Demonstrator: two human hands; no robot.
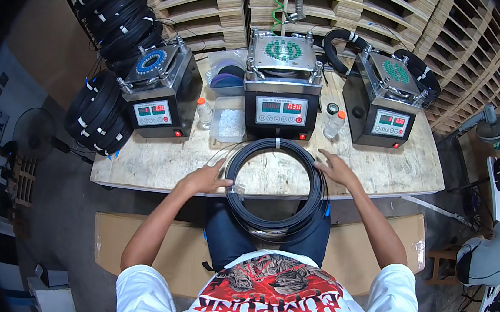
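Lying between both hands: cable coil [275,186]

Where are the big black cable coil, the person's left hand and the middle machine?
Black cable coil [314,181]: head view, on its right arc.
Left hand [203,180]: head view, on the back of the hand.
Middle machine [279,111]: head view, on its front panel.

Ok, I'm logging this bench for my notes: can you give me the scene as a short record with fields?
Left hand: on the left rim of the black cable coil
Right hand: open, on the coil's right rim
Coil: partly on the wooden table, partly over the lap
Behind the coil: three grey machines with red displays, middle one straight ahead
Between machines: two clear bottles with orange caps
Left of the table: stacked black coils
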